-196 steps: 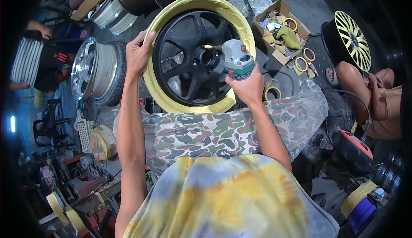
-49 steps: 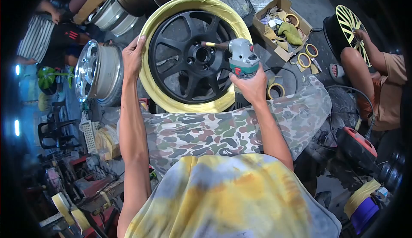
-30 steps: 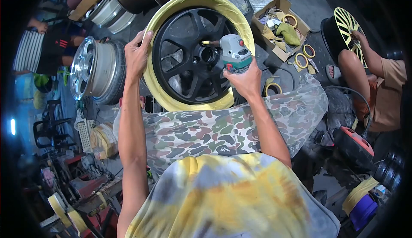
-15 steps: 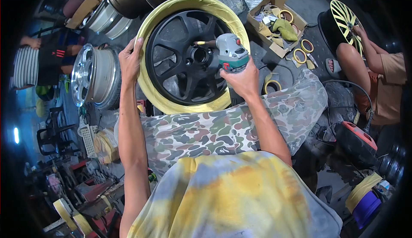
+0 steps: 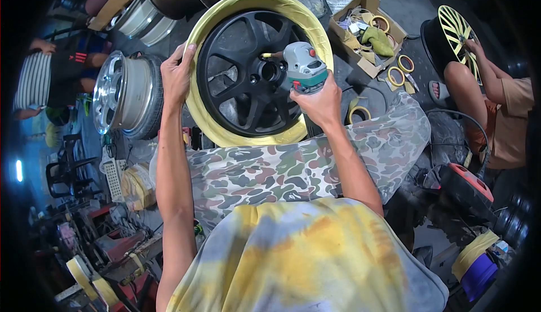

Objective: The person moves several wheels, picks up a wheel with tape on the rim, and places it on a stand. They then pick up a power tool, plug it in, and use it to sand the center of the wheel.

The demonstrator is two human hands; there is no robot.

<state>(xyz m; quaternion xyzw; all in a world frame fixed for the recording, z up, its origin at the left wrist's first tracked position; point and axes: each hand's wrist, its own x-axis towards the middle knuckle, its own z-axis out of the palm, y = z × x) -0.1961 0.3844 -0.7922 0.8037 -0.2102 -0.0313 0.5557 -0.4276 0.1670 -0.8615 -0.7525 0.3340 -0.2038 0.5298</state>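
Observation:
A black spoked wheel rim (image 5: 245, 95) stands tilted before me, its outer lip wrapped in yellow masking tape (image 5: 198, 106). On the left side, my left hand (image 5: 177, 75) grips the taped lip, the thumb on the front and the fingers partly hidden. My right hand (image 5: 318, 101) is closed around a grey and green angle grinder (image 5: 304, 64) with a red button on its head. From that head a thin attachment with a yellow tip (image 5: 267, 56) reaches toward the holes around the rim's centre. The grinder covers part of the right-hand spokes.
At the upper right stands a cardboard box (image 5: 350, 54) of tape and scraps, with tape rolls (image 5: 396, 76) beside it. Another person (image 5: 499, 98) handles a yellow-masked rim (image 5: 455, 27) on the right. A silver wheel with a tyre (image 5: 131, 95) stands at left, near a person in striped clothing (image 5: 36, 84).
The rim and my left hand have shifted slightly right and up in view. The grinder's yellow tip now sits at a hole higher on the rim's centre.

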